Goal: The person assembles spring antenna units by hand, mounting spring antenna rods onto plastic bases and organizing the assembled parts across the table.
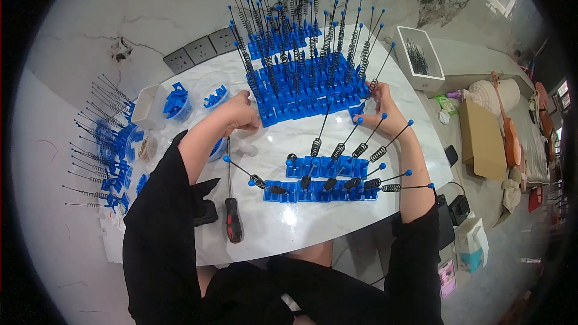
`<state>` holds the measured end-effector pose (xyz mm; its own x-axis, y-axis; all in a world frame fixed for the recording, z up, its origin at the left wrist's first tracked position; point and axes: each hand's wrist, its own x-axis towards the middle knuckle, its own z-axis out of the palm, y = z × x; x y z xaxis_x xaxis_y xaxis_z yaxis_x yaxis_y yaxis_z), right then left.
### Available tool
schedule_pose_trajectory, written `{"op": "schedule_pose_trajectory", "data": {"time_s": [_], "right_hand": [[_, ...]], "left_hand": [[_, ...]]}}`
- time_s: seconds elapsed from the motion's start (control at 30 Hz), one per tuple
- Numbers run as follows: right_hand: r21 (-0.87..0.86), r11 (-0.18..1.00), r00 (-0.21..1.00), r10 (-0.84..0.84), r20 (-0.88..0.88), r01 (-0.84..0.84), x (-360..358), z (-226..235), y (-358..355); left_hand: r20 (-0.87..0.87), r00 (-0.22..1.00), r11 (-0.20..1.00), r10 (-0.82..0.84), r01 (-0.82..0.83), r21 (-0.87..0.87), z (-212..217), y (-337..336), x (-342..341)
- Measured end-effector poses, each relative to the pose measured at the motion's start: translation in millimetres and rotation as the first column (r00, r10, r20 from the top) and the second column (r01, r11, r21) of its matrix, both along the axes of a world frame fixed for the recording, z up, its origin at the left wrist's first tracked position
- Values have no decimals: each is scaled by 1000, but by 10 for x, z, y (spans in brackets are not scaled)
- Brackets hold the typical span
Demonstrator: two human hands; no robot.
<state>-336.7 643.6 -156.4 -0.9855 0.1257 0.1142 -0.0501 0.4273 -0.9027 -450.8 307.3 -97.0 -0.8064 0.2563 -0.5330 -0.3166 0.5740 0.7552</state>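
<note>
A large block of blue plastic bases (304,108) stands at the far middle of the table, each base carrying a black coil spring and a thin rod with a blue ball tip. At its left front corner, the curled fingers of my left hand (241,113) press against the end base. My right hand (388,113) closes around the right end, thumb and fingers on a blue spring-rod base (356,112). Nearer me lie two shorter rows of similar bases (319,191), their rods leaning several ways.
A red and black screwdriver (233,222) lies near my left forearm. Tubs of blue parts (176,102) and a white box (149,107) stand at left, beside more spring rods (99,168). Beyond the table's right edge are a white box of springs (419,54) and a cardboard box (481,144).
</note>
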Motion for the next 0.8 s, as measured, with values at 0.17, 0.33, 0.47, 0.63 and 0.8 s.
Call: {"op": "schedule_pose_trajectory", "data": {"time_s": [0.17,0.33,0.47,0.63,0.8], "right_hand": [[93,996,1000,-14,-2,14,-22,-44,-5],[226,974,991,-48,126,18,74,168,-101],[246,969,998,-32,58,16,86,109,-104],[303,953,999,1,-39,11,97,17,-28],[384,920,991,-34,-127,80,160,-52,-70]], "left_hand": [[5,1000,999,-30,29,31,-8,-34,-2],[13,999,997,-52,52,54,-39,-68,-27],[11,999,998,-38,37,41,-9,-71,17],[25,999,998,-48,46,47,112,-92,60],[65,997,983,43,-54,176,444,-219,157]]}}
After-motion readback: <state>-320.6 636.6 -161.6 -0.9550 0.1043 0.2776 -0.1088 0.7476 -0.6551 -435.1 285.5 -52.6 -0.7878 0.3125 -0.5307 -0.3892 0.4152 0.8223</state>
